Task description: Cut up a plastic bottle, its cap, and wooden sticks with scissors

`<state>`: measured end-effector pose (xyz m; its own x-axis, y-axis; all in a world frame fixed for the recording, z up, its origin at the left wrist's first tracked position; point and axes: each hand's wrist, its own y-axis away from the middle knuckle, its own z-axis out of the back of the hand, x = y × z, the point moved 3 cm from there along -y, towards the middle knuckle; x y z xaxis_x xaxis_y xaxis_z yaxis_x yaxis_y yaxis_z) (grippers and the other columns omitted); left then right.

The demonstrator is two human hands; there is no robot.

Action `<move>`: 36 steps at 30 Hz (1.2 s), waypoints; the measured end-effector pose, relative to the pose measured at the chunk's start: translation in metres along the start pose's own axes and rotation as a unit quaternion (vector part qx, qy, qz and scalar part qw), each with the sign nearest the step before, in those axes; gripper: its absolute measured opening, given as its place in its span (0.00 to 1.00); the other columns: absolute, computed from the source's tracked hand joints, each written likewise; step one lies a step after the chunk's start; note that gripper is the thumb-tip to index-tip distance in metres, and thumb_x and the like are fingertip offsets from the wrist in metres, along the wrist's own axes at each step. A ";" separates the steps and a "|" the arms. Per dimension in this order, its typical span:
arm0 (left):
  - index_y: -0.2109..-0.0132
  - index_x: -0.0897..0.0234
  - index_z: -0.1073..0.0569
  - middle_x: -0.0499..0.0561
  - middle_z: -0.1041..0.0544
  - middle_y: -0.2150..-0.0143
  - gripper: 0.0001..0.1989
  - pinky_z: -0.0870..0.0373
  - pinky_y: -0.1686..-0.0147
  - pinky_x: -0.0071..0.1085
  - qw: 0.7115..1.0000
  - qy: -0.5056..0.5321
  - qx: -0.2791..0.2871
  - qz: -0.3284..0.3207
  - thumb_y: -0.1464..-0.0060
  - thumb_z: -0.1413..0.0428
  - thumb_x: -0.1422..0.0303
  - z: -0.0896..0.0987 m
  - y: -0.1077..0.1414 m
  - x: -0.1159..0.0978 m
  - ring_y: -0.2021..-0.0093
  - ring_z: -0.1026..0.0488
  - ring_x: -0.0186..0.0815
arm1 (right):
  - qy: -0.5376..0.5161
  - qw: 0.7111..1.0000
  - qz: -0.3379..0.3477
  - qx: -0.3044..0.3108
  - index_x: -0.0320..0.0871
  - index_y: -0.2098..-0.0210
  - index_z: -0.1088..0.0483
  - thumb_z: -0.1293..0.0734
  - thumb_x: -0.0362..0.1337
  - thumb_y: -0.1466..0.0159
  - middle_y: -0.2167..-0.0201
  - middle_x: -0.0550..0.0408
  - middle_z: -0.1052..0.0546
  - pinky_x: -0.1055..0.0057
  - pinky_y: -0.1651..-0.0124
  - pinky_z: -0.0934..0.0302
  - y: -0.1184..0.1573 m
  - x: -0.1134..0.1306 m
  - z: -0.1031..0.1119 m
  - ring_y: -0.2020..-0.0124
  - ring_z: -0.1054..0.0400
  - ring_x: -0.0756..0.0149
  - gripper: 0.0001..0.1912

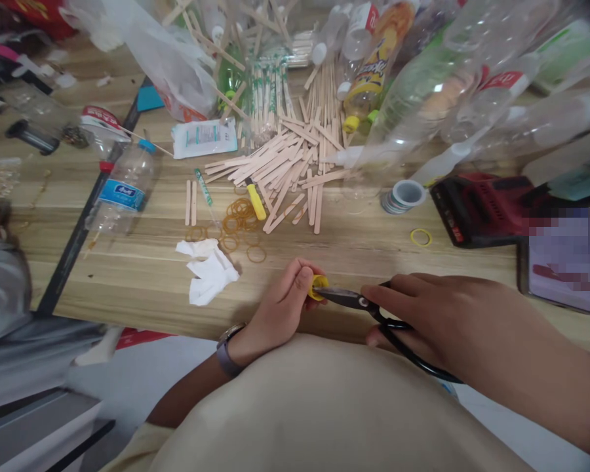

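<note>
Near the table's front edge, my left hand (285, 298) pinches a small yellow bottle cap (318, 287) between thumb and fingers, its hollow side partly showing. My right hand (423, 314) is wrapped round the black handles of a pair of scissors (344, 297). The blades point left, and their tip reaches into the cap. A yellow ring (421, 236) lies on the table beyond my right hand. White crumpled tissue (209, 272) lies to the left of my left hand, with several rubber bands (240, 216) just behind it.
Wooden sticks (288, 157) are piled at the middle of the table (142, 275). Plastic bottles (423, 92) crowd the back right. A red and black tool (486, 206) and a phone (563, 262) lie right. Another bottle (122, 190) and a person's sleeve (2, 288) are left.
</note>
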<state>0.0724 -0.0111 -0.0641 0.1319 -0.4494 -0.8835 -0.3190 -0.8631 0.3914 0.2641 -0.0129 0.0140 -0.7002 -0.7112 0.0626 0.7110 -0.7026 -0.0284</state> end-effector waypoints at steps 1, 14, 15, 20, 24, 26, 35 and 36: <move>0.57 0.61 0.30 0.45 0.30 0.65 0.20 0.36 0.66 0.27 1.000 0.005 0.002 -0.002 0.36 0.50 0.48 0.000 0.000 0.001 0.69 0.32 0.28 | -0.008 1.000 0.001 0.001 0.43 0.60 0.23 0.26 0.40 0.43 0.74 0.56 0.22 0.68 0.83 0.42 0.001 0.000 -0.002 0.80 0.26 0.58 0.13; 0.57 0.62 0.31 0.47 0.28 0.67 0.20 0.37 0.65 0.29 0.999 0.035 0.001 -0.017 0.37 0.48 0.48 -0.003 0.000 0.001 0.68 0.34 0.31 | -0.068 0.996 -0.045 0.030 0.44 0.57 0.24 0.35 0.45 0.32 0.72 0.54 0.21 0.67 0.80 0.40 0.011 0.003 -0.013 0.77 0.25 0.58 0.13; 0.57 0.62 0.31 0.47 0.29 0.67 0.20 0.37 0.65 0.29 0.999 0.033 0.001 -0.019 0.37 0.48 0.48 -0.003 0.000 0.001 0.68 0.34 0.31 | -0.070 0.996 -0.050 0.029 0.44 0.57 0.24 0.35 0.45 0.32 0.72 0.54 0.21 0.67 0.80 0.40 0.011 0.003 -0.014 0.77 0.25 0.58 0.13; 0.55 0.62 0.31 0.46 0.30 0.68 0.18 0.38 0.65 0.29 0.999 0.028 -0.004 -0.028 0.35 0.49 0.50 -0.001 0.001 0.005 0.67 0.34 0.31 | -0.077 0.994 -0.063 0.039 0.45 0.56 0.24 0.34 0.44 0.33 0.71 0.55 0.21 0.66 0.79 0.38 0.012 0.005 -0.016 0.75 0.24 0.57 0.12; 0.54 0.62 0.31 0.47 0.29 0.65 0.19 0.37 0.64 0.30 0.999 0.025 -0.008 -0.032 0.35 0.49 0.50 -0.001 0.002 0.005 0.66 0.33 0.31 | -0.084 0.994 -0.067 0.035 0.44 0.55 0.25 0.34 0.45 0.33 0.71 0.56 0.21 0.65 0.79 0.37 0.014 0.006 -0.017 0.75 0.24 0.56 0.14; 0.54 0.63 0.31 0.47 0.29 0.64 0.19 0.36 0.63 0.30 0.999 0.019 -0.013 -0.029 0.36 0.48 0.50 -0.001 0.002 0.004 0.67 0.33 0.31 | -0.082 0.994 -0.068 0.031 0.44 0.55 0.25 0.35 0.46 0.32 0.71 0.55 0.21 0.65 0.79 0.37 0.015 0.006 -0.018 0.75 0.24 0.57 0.14; 0.55 0.62 0.31 0.47 0.28 0.62 0.20 0.36 0.62 0.30 1.000 0.006 -0.007 -0.029 0.37 0.47 0.49 0.000 0.003 0.002 0.66 0.32 0.30 | -0.007 0.999 -0.048 0.013 0.44 0.58 0.24 0.30 0.47 0.37 0.71 0.56 0.22 0.67 0.80 0.42 0.012 0.003 -0.009 0.77 0.25 0.57 0.14; 0.55 0.62 0.31 0.47 0.28 0.62 0.20 0.37 0.62 0.30 1.000 0.010 -0.003 -0.030 0.37 0.47 0.49 0.000 0.002 0.002 0.67 0.33 0.30 | -0.001 0.999 -0.046 0.013 0.45 0.59 0.24 0.29 0.47 0.38 0.72 0.56 0.22 0.68 0.80 0.43 0.012 0.003 -0.008 0.77 0.25 0.58 0.14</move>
<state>0.0717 -0.0140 -0.0654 0.1699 -0.4022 -0.8996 -0.3040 -0.8898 0.3404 0.2701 -0.0235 0.0060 -0.7628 -0.6432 0.0665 0.6448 -0.7643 0.0042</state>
